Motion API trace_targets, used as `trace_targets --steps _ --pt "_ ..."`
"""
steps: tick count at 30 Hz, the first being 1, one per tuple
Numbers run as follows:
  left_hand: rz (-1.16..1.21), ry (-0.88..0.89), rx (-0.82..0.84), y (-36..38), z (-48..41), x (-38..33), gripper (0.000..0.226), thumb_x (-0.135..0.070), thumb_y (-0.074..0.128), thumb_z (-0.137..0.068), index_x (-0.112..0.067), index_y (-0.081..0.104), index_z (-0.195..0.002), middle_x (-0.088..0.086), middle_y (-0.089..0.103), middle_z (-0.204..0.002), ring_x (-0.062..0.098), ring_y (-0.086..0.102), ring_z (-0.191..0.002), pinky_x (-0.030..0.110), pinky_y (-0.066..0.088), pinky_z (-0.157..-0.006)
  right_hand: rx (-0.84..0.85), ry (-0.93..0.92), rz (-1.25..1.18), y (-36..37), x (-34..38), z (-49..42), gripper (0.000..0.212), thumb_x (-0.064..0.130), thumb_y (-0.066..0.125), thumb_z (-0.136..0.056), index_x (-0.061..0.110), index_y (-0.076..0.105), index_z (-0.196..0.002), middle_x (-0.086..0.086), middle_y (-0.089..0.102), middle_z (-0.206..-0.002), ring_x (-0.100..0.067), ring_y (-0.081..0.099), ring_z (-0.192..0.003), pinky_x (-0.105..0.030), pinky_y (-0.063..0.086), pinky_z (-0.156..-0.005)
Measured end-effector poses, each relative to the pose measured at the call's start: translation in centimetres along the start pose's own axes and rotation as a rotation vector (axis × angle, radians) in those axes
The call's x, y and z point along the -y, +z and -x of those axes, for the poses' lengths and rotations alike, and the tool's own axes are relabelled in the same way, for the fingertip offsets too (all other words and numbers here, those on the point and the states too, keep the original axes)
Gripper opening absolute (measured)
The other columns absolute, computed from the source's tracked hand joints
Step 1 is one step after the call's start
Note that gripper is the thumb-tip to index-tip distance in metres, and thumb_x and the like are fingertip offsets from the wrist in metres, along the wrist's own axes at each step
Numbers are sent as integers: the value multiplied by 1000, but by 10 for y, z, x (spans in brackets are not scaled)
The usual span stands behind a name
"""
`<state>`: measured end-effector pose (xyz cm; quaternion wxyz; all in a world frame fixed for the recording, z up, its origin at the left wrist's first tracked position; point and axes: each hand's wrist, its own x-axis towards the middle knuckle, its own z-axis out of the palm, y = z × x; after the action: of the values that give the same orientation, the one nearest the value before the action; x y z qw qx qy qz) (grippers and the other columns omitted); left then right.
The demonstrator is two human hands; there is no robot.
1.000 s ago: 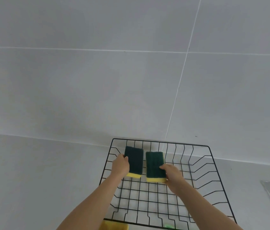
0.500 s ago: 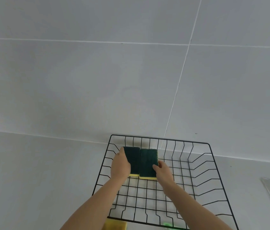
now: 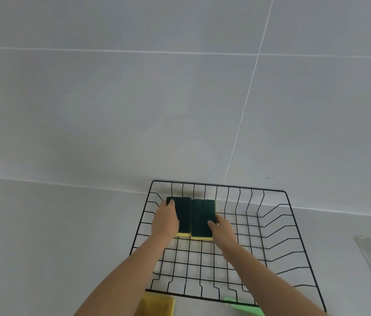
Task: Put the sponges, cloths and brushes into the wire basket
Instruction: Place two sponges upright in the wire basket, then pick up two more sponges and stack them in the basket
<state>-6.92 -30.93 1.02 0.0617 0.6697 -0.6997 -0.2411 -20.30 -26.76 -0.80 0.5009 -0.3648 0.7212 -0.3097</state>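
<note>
Both arms extend into the wire basket. Left hand grips left sponge; right hand grips right sponge; fingers curled, sponges touching.

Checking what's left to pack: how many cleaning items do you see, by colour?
dark green sponges, in the wire basket: 2
yellow item, outside it, cut off: 1
light green item, outside it, cut off: 1
Total: 4

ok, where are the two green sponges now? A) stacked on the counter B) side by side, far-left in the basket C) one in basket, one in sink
B: the left sponge and right sponge are side by side inside the wire basket, held by the left hand and right hand.
</note>
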Motion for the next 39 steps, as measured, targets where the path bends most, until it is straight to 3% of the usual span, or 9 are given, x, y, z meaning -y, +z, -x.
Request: trace_targets --steps 4,7,12,16,18,21,24,30,39 --pt "10 30 25 -4 3 -1 46 -4 46 -93 -4 35 -138 14 37 -140 26 47 -123 30 45 -100 60 21 72 -8 6 6 31 17 37 -98 2 45 -124 -8 55 -106 -17 51 -94 -18 43 -63" --pt "6 93 12 -13 11 -1 49 -10 38 -98 -6 23 -145 13 24 -152 25 37 -135 29 37 -108 60 -17 181 -14 11 15 49 26 39 -97 -2 29 -136 -17 46 -132 -26 49 -115 -37 48 -90" --pt "-162 201 -67 -40 28 5 57 -30 25 -101 -12 0 -149 9 -1 -159 24 -2 -147 36 7 -120 61 -236 500 -25 29 50 70 33 32 -99 2 -10 -146 -11 -6 -159 -25 -3 -147 -35 9 -118" --pt "-304 234 -149 -64 54 6 65 -46 25 -97 -21 -6 -148 7 -11 -159 26 -11 -147 45 0 -119 -6 -355 762 -33 38 75 74 44 23 -97 5 -18 -145 -14 -21 -156 -27 -19 -145 -39 -2 -120" --pt "-329 254 -180 -74 70 5 71 -56 23 -94 -23 -9 -148 6 -14 -158 26 -14 -146 46 -3 -118 -39 -404 832 -36 44 93 84 60 9 -87 7 -20 -144 -14 -25 -154 -28 -22 -144 -40 -5 -119" --pt "-347 302 -224 -82 96 6 96 -80 -10 -69 -24 -13 -147 1 -24 -153 25 -16 -145 47 -4 -118 -77 -468 891 -41 47 121 106 72 -11 -58 10 -24 -143 -12 -28 -154 -26 -24 -143 -39 -9 -117" --pt "-363 325 -236 -81 123 10 112 -79 -38 -42 -25 -23 -140 -4 -33 -140 19 -26 -137 47 -3 -118 -94 -529 990 -42 43 145 101 74 -18 -53 13 -35 -132 -9 -30 -153 -25 -25 -143 -39 -10 -116" --pt "-315 361 -213 -63 168 24 105 -81 -34 -45 -20 -28 -131 -5 -32 -140 16 -30 -129 39 -9 -113 -105 -630 1123 -44 17 183 105 77 -38 -43 13 -38 -127 -6 -42 -137 -23 -35 -131 -36 -16 -109" --pt "-247 362 -2 -18 229 34 110 -86 -29 -40 -21 -30 -129 -3 -33 -142 13 -29 -132 42 -3 -119 -61 -497 1113 -50 -43 220 112 79 -39 -37 12 -37 -126 -6 -41 -135 -24 -34 -130 -38 -12 -114"
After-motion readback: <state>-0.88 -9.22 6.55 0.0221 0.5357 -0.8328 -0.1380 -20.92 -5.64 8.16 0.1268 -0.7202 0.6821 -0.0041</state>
